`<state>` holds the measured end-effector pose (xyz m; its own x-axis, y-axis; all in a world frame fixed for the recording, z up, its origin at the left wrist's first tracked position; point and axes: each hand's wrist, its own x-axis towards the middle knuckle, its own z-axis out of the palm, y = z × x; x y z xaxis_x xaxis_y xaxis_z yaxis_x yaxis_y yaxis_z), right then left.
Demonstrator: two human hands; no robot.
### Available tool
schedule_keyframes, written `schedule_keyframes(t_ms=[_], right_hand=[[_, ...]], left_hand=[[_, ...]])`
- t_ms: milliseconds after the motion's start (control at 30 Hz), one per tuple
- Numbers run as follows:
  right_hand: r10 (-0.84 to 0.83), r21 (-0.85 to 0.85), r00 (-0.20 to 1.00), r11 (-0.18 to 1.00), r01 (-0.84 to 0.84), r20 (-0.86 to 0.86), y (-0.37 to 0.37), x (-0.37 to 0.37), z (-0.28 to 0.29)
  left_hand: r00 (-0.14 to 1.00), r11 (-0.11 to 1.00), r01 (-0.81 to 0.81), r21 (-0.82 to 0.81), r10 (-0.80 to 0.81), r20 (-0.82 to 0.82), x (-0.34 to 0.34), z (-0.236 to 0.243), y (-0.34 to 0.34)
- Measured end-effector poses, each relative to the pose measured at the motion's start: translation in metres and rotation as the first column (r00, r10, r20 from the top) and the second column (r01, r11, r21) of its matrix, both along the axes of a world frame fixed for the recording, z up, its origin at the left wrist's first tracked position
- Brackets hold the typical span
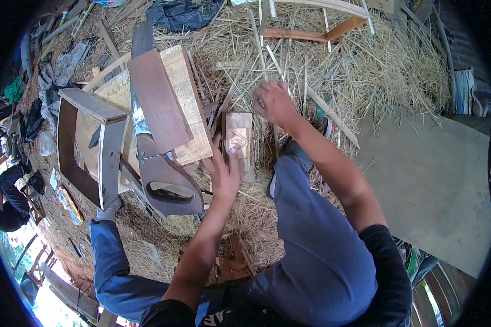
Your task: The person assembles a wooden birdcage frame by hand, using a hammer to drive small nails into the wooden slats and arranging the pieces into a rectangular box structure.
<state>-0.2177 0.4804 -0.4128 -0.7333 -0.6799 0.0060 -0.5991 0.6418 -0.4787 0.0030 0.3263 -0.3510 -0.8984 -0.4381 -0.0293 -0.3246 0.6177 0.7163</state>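
My left hand [225,171] reaches between a pale board and a small wooden block [246,120]. Its fingers are apart, and the thumb rests on the block, beside some thin small pieces [236,137] too small to name. Over the straw, right of the block, my right hand [277,103] is closed with fingers curled; what it holds, if anything, is hidden. A handsaw [172,204] lies left of my left hand, handle toward me. Partly covering its blade is a thin brown board [157,103], beside the pale board [199,128].
At the left stands an angled wooden frame [112,163]. Straw [398,71] and thin wood strips cover the ground. A curved wooden frame [300,34] lies at the far side, near a black plastic sheet [183,15]. A large flat panel [420,180] is at the right.
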Motion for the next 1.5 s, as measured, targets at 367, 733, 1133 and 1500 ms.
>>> schedule_keyframes(t_ms=[367,733,1133,1500], right_hand=[[-0.144,-0.202,0.927,0.954,0.223,0.346,0.008,-0.008,0.018],[-0.219,-0.199,0.808,0.904,0.379,0.547,0.044,-0.029,0.04],[-0.401,-0.187,0.816,0.84,0.509,0.417,0.044,-0.002,0.079],[0.021,-0.392,0.874,0.899,0.196,0.485,-0.003,0.073,0.062]], left_hand=[[0.997,0.994,0.071,0.083,-0.069,-0.034,-0.022,0.011,0.006],[0.991,0.988,0.113,0.102,-0.104,-0.084,-0.023,0.012,-0.001],[0.999,0.982,0.021,0.187,-0.029,0.039,0.0,-0.001,0.006],[0.996,0.977,0.035,0.209,-0.051,0.069,0.006,0.0,0.008]])
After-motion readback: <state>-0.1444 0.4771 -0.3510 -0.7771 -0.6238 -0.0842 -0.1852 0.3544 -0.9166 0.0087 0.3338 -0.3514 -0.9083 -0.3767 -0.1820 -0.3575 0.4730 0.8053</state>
